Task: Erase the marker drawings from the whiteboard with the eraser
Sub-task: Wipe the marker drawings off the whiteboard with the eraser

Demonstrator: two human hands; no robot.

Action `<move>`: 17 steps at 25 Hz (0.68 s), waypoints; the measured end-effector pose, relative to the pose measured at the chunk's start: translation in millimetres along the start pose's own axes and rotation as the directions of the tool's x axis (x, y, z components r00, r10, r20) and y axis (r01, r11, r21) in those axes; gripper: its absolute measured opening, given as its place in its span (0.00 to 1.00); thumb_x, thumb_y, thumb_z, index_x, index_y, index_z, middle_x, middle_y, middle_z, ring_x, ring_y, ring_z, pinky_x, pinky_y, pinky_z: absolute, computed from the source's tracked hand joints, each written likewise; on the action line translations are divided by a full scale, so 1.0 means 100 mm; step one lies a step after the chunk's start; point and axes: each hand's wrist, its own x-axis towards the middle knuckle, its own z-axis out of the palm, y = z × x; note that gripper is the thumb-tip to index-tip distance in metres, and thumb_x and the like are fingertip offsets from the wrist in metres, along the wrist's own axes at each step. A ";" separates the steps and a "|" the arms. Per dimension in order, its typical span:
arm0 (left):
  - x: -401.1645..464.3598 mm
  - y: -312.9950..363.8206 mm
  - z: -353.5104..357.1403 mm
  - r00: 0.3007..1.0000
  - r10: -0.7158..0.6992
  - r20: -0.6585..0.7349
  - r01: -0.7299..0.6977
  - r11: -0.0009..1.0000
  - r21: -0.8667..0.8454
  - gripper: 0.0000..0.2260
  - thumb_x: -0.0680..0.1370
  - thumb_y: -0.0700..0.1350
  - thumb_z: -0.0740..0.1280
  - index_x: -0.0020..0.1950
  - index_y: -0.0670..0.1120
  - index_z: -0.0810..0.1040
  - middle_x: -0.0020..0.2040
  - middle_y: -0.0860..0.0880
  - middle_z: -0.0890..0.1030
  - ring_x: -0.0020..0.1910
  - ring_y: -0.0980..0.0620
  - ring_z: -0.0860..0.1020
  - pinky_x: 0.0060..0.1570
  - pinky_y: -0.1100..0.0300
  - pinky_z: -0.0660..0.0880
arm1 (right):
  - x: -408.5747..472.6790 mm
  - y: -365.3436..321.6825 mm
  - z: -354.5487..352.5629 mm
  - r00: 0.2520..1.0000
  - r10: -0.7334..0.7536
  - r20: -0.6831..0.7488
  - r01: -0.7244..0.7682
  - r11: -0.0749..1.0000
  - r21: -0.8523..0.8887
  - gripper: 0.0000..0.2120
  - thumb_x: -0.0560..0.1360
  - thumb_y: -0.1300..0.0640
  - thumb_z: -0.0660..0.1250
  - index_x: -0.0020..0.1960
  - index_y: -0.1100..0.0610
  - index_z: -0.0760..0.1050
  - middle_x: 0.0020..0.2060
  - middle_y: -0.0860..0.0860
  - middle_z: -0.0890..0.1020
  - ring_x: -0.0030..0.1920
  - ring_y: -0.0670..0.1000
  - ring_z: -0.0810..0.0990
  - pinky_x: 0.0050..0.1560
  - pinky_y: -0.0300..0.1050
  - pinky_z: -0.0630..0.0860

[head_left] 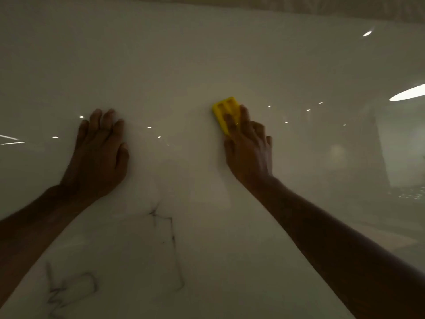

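Here, the yellow eraser point(226, 115) is pressed flat on the whiteboard point(207, 54) under the right hand's point(249, 153) fingers, at about 2 o'clock from the marker drawings point(165, 229). The left hand point(101, 155) is laid open and flat on the board, with nothing held.

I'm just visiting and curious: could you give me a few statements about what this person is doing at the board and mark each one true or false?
1. The right hand presses a yellow eraser against the whiteboard. True.
2. The left hand holds a marker. False: it lies flat on the board, open and empty.
3. Marker lines remain below the hands. True.
4. The eraser sits right on the remaining lines. False: it is above them, on a clean area.
5. More scribbles show at lower left. True.
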 end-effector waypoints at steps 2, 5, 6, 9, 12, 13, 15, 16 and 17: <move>-0.12 -0.16 -0.08 0.999 -0.024 0.025 0.024 1.000 0.005 0.25 0.83 0.45 0.53 0.73 0.29 0.70 0.76 0.27 0.68 0.76 0.24 0.63 0.76 0.32 0.58 | -0.34 -0.38 0.02 0.969 -0.246 0.029 0.246 0.969 0.013 0.26 0.80 0.50 0.62 0.78 0.45 0.64 0.78 0.54 0.65 0.62 0.61 0.74 0.50 0.56 0.73; -0.35 -0.41 -0.21 0.996 -0.072 0.047 0.071 0.997 0.012 0.26 0.83 0.45 0.54 0.75 0.30 0.69 0.78 0.27 0.66 0.77 0.24 0.62 0.76 0.32 0.57 | -1.12 -0.71 0.06 0.752 -0.641 0.153 0.635 0.767 0.092 0.28 0.80 0.53 0.65 0.78 0.43 0.62 0.79 0.52 0.63 0.64 0.60 0.74 0.47 0.52 0.71; -0.45 -0.50 -0.27 0.995 -0.084 0.059 0.083 0.996 0.017 0.26 0.83 0.45 0.54 0.76 0.31 0.69 0.78 0.27 0.65 0.78 0.24 0.61 0.76 0.32 0.57 | -1.33 -0.76 0.07 0.654 -0.736 0.177 0.728 0.675 0.120 0.28 0.80 0.53 0.64 0.79 0.43 0.61 0.80 0.51 0.62 0.65 0.59 0.74 0.48 0.51 0.69; -0.67 -0.77 -0.39 0.992 -0.106 0.074 0.105 0.994 0.025 0.25 0.84 0.46 0.55 0.76 0.31 0.69 0.79 0.27 0.64 0.78 0.25 0.61 0.77 0.32 0.56 | -1.26 -0.78 0.07 0.594 -0.785 0.176 0.777 0.616 0.129 0.28 0.81 0.53 0.63 0.78 0.41 0.62 0.80 0.48 0.62 0.65 0.59 0.75 0.48 0.51 0.71; -0.84 -1.03 -0.52 0.989 -0.115 0.091 0.113 0.993 0.031 0.26 0.84 0.47 0.54 0.77 0.32 0.69 0.79 0.28 0.64 0.78 0.25 0.61 0.77 0.31 0.56 | -0.60 -0.81 0.07 0.929 -0.349 0.125 0.350 0.937 0.010 0.29 0.81 0.52 0.61 0.80 0.39 0.58 0.80 0.48 0.59 0.62 0.61 0.72 0.49 0.57 0.74; -0.89 -1.10 -0.56 0.988 -0.122 0.097 0.119 0.992 0.035 0.26 0.84 0.47 0.53 0.77 0.32 0.69 0.79 0.28 0.65 0.78 0.25 0.61 0.77 0.31 0.56 | -0.44 -0.85 0.06 0.983 -0.164 0.082 0.165 0.986 -0.003 0.28 0.81 0.51 0.60 0.80 0.41 0.59 0.81 0.51 0.60 0.63 0.62 0.72 0.51 0.59 0.75; -1.00 -1.26 -0.63 0.986 -0.133 0.105 0.128 0.990 0.052 0.26 0.84 0.47 0.54 0.77 0.32 0.69 0.79 0.28 0.65 0.78 0.25 0.61 0.77 0.31 0.56 | -0.42 -1.10 0.11 0.998 0.052 0.025 -0.053 0.998 0.034 0.26 0.81 0.51 0.61 0.79 0.47 0.64 0.80 0.56 0.62 0.64 0.65 0.72 0.53 0.61 0.74; -1.07 -1.34 -0.68 0.984 -0.141 0.109 0.135 0.989 0.061 0.26 0.84 0.46 0.54 0.77 0.32 0.69 0.79 0.28 0.65 0.79 0.25 0.61 0.77 0.31 0.56 | -0.55 -1.31 0.15 0.999 0.039 0.017 -0.040 0.998 0.051 0.26 0.81 0.52 0.61 0.78 0.47 0.64 0.79 0.56 0.63 0.64 0.65 0.72 0.53 0.62 0.73; -1.14 -1.41 -0.72 0.982 -0.151 0.115 0.144 0.987 0.072 0.26 0.84 0.46 0.53 0.78 0.33 0.68 0.79 0.28 0.65 0.79 0.25 0.61 0.77 0.32 0.56 | -0.76 -1.55 0.18 0.999 -0.047 0.025 0.045 0.997 0.067 0.26 0.81 0.54 0.61 0.79 0.47 0.63 0.79 0.56 0.62 0.64 0.64 0.72 0.53 0.62 0.73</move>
